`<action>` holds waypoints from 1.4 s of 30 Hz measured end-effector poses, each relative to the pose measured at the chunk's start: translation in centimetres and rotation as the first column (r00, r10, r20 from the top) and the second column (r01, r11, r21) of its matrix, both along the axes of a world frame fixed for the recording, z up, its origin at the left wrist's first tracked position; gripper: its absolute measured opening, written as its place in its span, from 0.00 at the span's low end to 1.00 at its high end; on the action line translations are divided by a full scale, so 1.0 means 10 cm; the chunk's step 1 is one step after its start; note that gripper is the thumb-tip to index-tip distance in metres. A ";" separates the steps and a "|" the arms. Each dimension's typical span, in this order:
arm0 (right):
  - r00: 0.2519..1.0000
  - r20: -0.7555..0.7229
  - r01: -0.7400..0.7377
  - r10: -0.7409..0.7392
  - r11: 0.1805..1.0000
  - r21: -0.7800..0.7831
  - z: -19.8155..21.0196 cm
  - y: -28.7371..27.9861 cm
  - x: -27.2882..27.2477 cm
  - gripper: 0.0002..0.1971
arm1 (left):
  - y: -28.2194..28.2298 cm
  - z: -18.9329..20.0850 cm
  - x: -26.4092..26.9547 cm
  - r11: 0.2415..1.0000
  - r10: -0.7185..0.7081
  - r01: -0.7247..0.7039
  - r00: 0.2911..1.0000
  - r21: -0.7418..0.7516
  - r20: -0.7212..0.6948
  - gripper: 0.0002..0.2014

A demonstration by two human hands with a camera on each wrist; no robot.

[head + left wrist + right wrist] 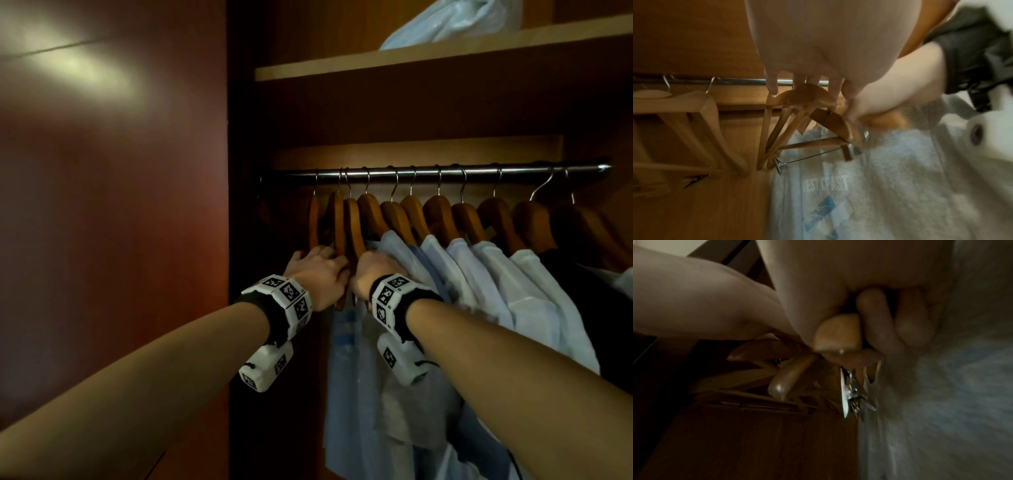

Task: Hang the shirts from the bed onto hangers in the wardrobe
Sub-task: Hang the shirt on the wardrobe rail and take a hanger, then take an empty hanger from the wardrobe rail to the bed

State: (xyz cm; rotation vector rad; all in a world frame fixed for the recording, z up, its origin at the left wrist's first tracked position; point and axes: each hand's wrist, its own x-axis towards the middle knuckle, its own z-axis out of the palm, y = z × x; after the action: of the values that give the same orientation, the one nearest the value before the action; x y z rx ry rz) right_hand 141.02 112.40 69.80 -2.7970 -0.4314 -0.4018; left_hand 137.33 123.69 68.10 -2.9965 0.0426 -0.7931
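While both hands work at rail's point(442, 170) left end, snag risk is high: bare wooden hangers point(342, 222) bunched below rail, clips point(852, 392) may tangle. Right hand point(375, 274) curled round hanger arm point(838, 334) carrying grey printed shirt point(838, 194); left hand point(318, 270) fingers spread against bare hangers, probably parting them, view blurred. Wardrobe point(411, 61): pale shirts point(496, 274) hung along rail rightward; plastic bag point(452, 24) on shelf above rail.

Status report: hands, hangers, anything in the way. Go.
Left hand fingers straight against the bare hangers. Right hand grips one hanger's end. Grey printed shirt hangs right beside, crowding.
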 end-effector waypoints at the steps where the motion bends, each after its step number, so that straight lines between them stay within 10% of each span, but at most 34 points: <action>1: 1.000 -0.008 -0.003 0.003 0.999 0.041 0.02 0.00 0.01 0.14 | 0.01 0.01 0.00 1.000 -0.001 0.001 1.000 -0.005 0.001 0.21; 10: 0.994 0.098 -0.067 0.047 0.974 0.215 0.10 -0.25 -0.15 0.08 | 0.00 -0.08 0.03 0.997 -0.008 0.009 1.000 -0.078 0.016 0.21; 25: 0.997 -0.032 0.068 -0.067 0.997 0.039 -0.72 -1.74 -1.49 0.10 | -0.72 -0.24 0.00 0.909 -0.267 0.298 0.953 -0.291 0.143 0.48; 31: 0.957 -0.092 0.274 -0.276 0.961 -0.041 -1.12 -2.20 -2.46 0.11 | -1.39 -0.64 -0.46 0.763 -0.436 0.536 0.840 -0.362 0.325 0.23; 36: 0.837 -0.081 0.493 -0.541 0.810 -0.317 -1.39 -2.65 -3.16 0.11 | -1.97 -0.89 -1.13 0.629 -0.649 0.708 0.706 -0.321 0.283 0.23; 42: 0.713 -0.130 0.692 -0.689 0.722 -0.026 -1.61 -3.03 -3.80 0.11 | -2.80 -1.25 -2.09 0.516 -0.829 0.840 0.539 -0.164 0.150 0.21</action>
State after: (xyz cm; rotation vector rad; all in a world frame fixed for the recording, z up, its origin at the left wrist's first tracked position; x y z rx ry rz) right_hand 103.00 82.14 53.75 -2.8366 0.6913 -0.3548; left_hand 116.48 95.67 55.60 -3.0252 1.6290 -0.9458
